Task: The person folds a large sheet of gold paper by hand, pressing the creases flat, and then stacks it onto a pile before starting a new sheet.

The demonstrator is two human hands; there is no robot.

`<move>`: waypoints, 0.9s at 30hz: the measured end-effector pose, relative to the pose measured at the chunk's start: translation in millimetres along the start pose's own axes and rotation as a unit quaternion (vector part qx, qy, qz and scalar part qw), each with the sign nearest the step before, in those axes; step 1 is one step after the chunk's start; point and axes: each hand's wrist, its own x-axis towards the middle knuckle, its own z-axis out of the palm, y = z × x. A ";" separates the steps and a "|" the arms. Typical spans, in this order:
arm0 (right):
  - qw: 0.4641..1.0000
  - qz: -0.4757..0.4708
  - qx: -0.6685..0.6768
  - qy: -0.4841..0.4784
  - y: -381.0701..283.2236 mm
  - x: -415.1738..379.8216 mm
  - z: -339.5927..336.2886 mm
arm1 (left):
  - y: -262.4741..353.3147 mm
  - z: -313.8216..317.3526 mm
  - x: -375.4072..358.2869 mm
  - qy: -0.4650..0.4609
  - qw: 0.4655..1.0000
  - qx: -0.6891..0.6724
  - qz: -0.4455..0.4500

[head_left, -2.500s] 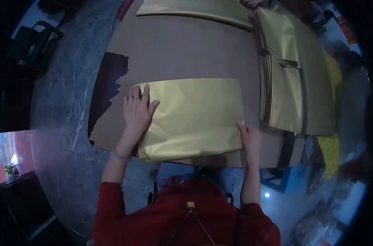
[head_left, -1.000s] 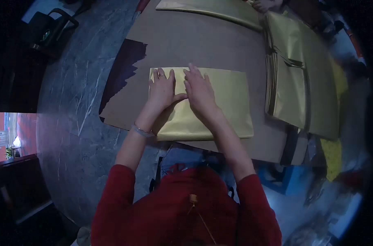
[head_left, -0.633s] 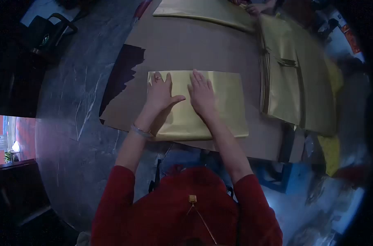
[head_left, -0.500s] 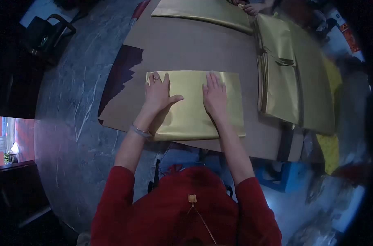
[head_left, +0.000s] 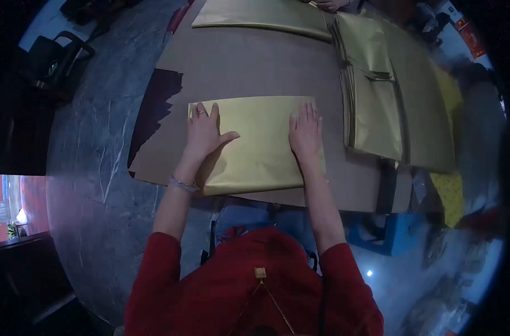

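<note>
A folded sheet of gold paper (head_left: 255, 145) lies near the table's front edge, its rounded fold toward me. On its left part rests my left hand (head_left: 203, 131), fingers spread and thumb stretched inward, with a ring on one finger and a bangle at the wrist. My right hand (head_left: 306, 133) lies flat along the sheet's right side, fingertips close to the far right corner. Neither hand grasps anything; both press on the paper from above.
Brown cardboard (head_left: 249, 61) covers the table. More gold sheets (head_left: 266, 15) lie at the far side, and a stack of folded gold sheets (head_left: 372, 106) at the right. Another person's hand (head_left: 330, 4) shows at the top. A blue stool (head_left: 386, 235) stands below the table's right side.
My right hand has slid right across the gold sheet to its right edge. My left hand keeps its place on the paper. The whole view has shifted slightly.
</note>
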 end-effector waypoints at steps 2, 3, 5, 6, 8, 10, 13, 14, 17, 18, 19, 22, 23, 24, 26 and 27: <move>1.000 -0.009 -0.024 -0.001 3.2 0.4 4.0 | 2.5 -3.0 -0.8 -0.008 1.000 0.016 -0.004; 1.000 -0.008 -0.027 0.001 3.4 0.9 5.4 | 2.5 -2.9 -2.4 0.004 1.000 0.009 0.002; 0.999 -0.017 -0.032 0.008 6.1 0.0 6.7 | 3.8 -1.0 -8.0 0.030 1.000 0.002 0.004; 0.999 -0.024 -0.037 0.015 6.3 -0.1 8.3 | 5.4 -1.5 -10.1 0.029 1.000 0.005 0.003; 0.999 -0.030 -0.032 -0.020 1.7 1.6 -0.9 | -1.3 20.4 -15.2 0.111 0.994 0.012 0.021; 0.999 -0.001 -0.035 -0.024 0.0 0.8 -2.8 | 1.2 19.0 -18.9 0.093 0.995 -0.022 -0.014; 0.999 -0.009 -0.023 -0.031 -2.9 1.2 -9.4 | -2.3 26.0 -19.3 0.132 0.991 -0.018 -0.011; 0.998 -0.016 -0.028 -0.049 -5.0 2.3 -17.0 | -1.8 26.3 -19.3 0.139 0.990 -0.022 -0.011; 0.995 -0.001 -0.070 -0.064 -12.1 3.2 -19.5 | -4.2 32.9 -18.0 0.156 0.987 -0.043 -0.008; 0.995 -0.004 -0.071 -0.065 -13.8 4.7 -17.6 | -4.8 33.4 -17.8 0.159 0.986 -0.043 -0.008; 0.992 -0.012 -0.109 -0.064 -16.0 6.8 -14.0 | -5.2 33.7 -17.9 0.160 0.986 -0.044 -0.010; 0.996 -0.078 -0.013 -0.044 -29.1 14.8 2.9 | -4.6 33.0 -18.3 0.170 0.984 -0.052 -0.010; 0.984 -0.130 0.121 -0.024 -34.1 16.9 9.1 | -4.1 31.9 -18.1 0.171 0.984 -0.052 -0.012; 0.973 -0.134 0.173 -0.073 -58.7 11.4 -1.3 | -3.9 31.5 -18.1 0.166 0.984 -0.061 -0.014; 0.948 -0.262 0.152 -0.099 -77.8 17.0 18.5 | -2.3 27.6 -20.2 0.164 0.985 -0.058 -0.012; 0.931 -0.312 0.165 -0.097 -88.3 17.8 26.0 | -2.8 29.4 -19.6 0.165 0.984 -0.058 -0.012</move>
